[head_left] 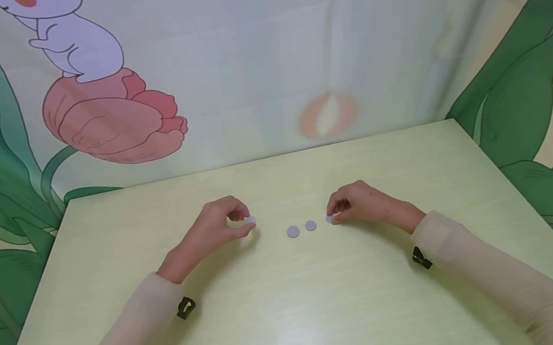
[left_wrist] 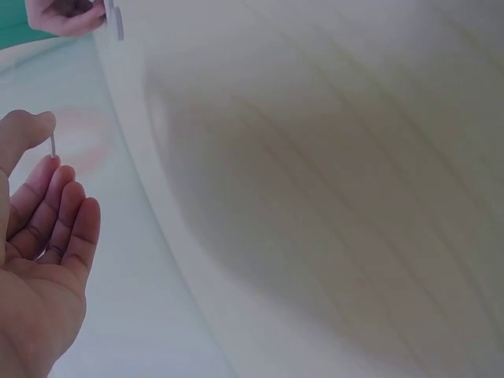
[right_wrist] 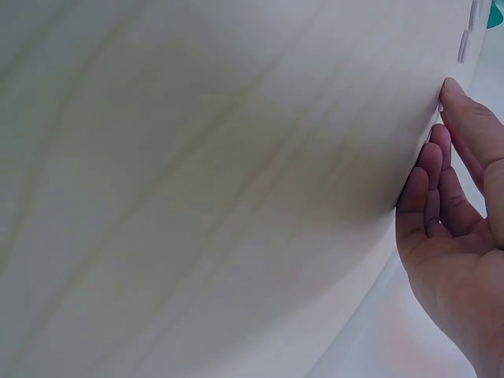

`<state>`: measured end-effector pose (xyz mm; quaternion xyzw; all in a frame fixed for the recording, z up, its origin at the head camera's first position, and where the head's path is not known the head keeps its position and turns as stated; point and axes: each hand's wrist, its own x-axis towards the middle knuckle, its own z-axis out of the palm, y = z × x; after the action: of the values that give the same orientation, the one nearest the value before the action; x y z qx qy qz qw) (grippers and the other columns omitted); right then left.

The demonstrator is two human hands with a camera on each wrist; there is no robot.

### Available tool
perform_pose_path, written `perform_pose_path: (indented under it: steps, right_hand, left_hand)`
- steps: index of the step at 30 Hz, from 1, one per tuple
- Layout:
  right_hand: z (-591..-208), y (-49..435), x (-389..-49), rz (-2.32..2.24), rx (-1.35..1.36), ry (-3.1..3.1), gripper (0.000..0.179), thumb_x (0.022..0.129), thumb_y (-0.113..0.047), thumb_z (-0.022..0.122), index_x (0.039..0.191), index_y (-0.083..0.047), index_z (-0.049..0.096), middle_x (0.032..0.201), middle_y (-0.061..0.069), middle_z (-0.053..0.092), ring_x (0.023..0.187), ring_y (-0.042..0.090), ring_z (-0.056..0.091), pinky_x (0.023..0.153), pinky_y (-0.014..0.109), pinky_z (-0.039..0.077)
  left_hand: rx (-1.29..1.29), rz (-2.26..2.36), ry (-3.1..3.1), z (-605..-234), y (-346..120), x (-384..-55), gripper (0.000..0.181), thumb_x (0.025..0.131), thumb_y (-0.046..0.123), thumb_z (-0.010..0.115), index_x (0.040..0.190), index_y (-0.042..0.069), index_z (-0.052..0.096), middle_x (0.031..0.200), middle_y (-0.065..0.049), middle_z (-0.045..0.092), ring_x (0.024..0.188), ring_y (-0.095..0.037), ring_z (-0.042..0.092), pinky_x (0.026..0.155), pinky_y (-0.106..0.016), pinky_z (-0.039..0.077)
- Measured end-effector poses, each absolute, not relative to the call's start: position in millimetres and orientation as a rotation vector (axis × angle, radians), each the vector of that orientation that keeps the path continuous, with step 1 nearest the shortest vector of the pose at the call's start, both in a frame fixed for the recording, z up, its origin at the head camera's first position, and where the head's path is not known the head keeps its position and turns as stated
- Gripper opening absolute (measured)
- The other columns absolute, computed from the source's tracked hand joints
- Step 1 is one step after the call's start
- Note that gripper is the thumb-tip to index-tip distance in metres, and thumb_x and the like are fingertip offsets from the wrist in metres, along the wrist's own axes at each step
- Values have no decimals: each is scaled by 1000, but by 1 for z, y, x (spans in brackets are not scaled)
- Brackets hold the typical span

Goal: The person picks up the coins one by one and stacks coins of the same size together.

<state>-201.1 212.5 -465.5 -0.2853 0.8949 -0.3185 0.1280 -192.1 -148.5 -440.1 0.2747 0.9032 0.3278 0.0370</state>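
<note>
My left hand [head_left: 216,224] pinches a small pale round disc [head_left: 250,220] between thumb and fingertips, held above the table. In the left wrist view that disc [left_wrist: 53,145] shows edge-on as a thin white line. To the right, my right hand [head_left: 359,203] has thumb and fingers on another pale disc [head_left: 330,219], low at the tabletop; its fingers hide part of it. Between the hands lie two more flat discs, a left one [head_left: 293,231] and a right one [head_left: 310,225]. In the right wrist view my right fingertips [right_wrist: 441,135] are right at the table surface.
The pale wood-look table [head_left: 291,301] carries the discs. Behind it hangs a light curtain [head_left: 245,73] printed with a white rabbit, a pink flower and green leaves. Both sleeves are beige, each with a small black clip [head_left: 186,308] near the cuff.
</note>
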Motion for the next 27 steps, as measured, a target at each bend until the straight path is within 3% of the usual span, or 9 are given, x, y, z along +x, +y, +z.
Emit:
perform_pose_path:
  steps: [9,27]
  right_hand:
    - [-465,211,-200,-907,-833,2618,11,86,-13,82,95,-14,76,90,-7,70,82,11,61,79,28,53]
    - [-465,215,-203,-929,-899,2593,9,87,-11,81,95,-13,78,91,-6,72,81,8,64,79,26,55]
  left_hand:
    - [888,1019,2707,-438,-116,-197,21,86,20,82,96,7,69,93,-1,66,88,-19,61,85,-39,55]
    - [1085,840,2613,-443,-44,-210,17,87,17,79,96,5,71,91,-3,67,84,-16,60,80,-25,52]
